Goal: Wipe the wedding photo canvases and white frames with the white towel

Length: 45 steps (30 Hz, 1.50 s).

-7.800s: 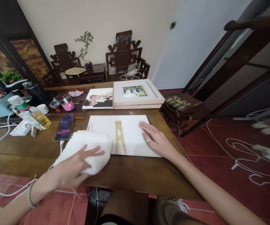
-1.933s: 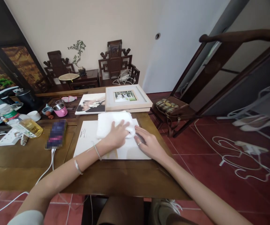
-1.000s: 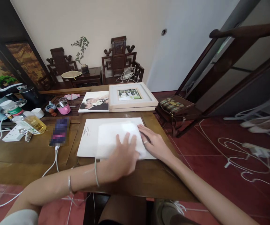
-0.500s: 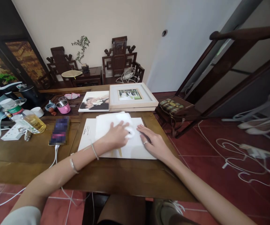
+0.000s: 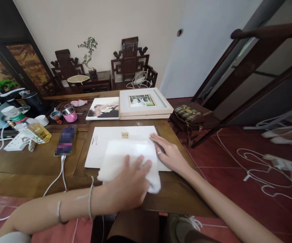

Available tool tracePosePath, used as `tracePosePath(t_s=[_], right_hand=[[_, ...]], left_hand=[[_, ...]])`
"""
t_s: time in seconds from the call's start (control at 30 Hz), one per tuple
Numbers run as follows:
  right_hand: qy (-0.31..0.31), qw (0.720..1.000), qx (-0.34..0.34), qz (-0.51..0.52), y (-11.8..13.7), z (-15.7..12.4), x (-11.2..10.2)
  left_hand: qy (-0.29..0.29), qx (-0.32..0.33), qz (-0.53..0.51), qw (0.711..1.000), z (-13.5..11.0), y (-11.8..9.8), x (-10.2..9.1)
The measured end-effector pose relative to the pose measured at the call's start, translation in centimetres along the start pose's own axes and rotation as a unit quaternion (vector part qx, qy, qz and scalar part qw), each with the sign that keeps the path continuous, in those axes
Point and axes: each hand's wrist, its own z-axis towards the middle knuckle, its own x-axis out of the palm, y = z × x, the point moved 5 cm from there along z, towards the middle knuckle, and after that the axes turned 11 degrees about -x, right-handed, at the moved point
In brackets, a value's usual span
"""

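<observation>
My left hand [image 5: 133,182] presses on a folded white cloth [image 5: 118,153], its blurred fingers on top and its thumb hidden at the cloth's right side. The cloth covers the lower middle of a flat white panel [image 5: 99,136] on the table and hangs past the panel's near edge. Small print shows at the panel's left side, and a small gold-coloured plate [image 5: 125,135] sits near its far edge. My right hand [image 5: 170,153], wearing a ring, rests with fingers stretched out along the panel's right edge.
Beyond the panel, a light wooden picture frame [image 5: 144,101] lies beside a photo panel [image 5: 102,116] on the wooden table [image 5: 80,175]. Leftward are a charging phone [image 5: 66,140], a pink cup [image 5: 70,115], an oil bottle [image 5: 38,131] and a power strip [image 5: 15,142]. A plaid bag [image 5: 189,113] sits right.
My left hand has drawn the white cloth toward me, from the panel's far part over its near edge. The gold-coloured plate is now uncovered. My right hand stays at the panel's right edge.
</observation>
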Motion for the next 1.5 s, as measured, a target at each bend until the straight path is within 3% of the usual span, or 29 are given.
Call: tracePosePath(t_s=[0.07,0.13,0.33,0.43,0.53,0.73,0.83,0.93,1.13,1.27,1.37,1.5], right_hand=[[0.001,1.000,-0.001,-0.001,0.0,0.0,0.0],[0.002,1.000,0.003,-0.002,-0.1,-0.1,0.0],[0.001,1.000,0.011,0.014,-0.1,-0.1,0.0],[-0.007,1.000,0.014,0.021,-0.2,-0.1,0.0],[-0.019,0.999,0.015,0.031,-0.3,-0.2,0.0],[-0.022,0.999,0.014,0.036,-0.3,-0.2,0.1],[-0.020,0.999,0.009,0.036,-0.3,-0.2,0.1],[-0.018,0.999,0.011,0.030,-0.4,-0.2,0.1],[-0.024,0.999,0.008,0.036,-0.3,-0.2,0.1],[-0.022,0.999,0.007,0.030,-0.3,-0.2,0.0],[-0.024,0.999,0.006,0.034,-0.3,-0.2,0.0],[-0.023,0.999,0.005,0.031,-0.3,-0.3,0.0]], left_hand=[[0.010,0.006,-0.015,1.000,-0.5,-0.2,-0.2],[0.034,-0.005,-0.031,0.999,0.2,1.0,0.0],[0.075,-0.090,-0.092,0.989,4.6,9.2,1.6],[0.074,-0.116,-0.092,0.986,5.3,11.0,2.1],[0.078,-0.105,-0.055,0.990,4.2,9.4,2.2],[0.050,-0.035,-0.024,0.998,-1.5,1.8,0.9],[0.062,-0.012,-0.030,0.998,-2.9,0.3,0.4],[0.082,-0.019,-0.044,0.995,-1.8,1.8,0.2],[0.100,-0.109,-0.103,0.984,3.7,9.9,1.4],[0.066,-0.176,-0.116,0.975,5.1,13.7,2.3],[0.065,-0.179,-0.110,0.976,4.1,13.6,2.6],[0.065,-0.144,-0.098,0.983,0.1,10.2,1.9]])
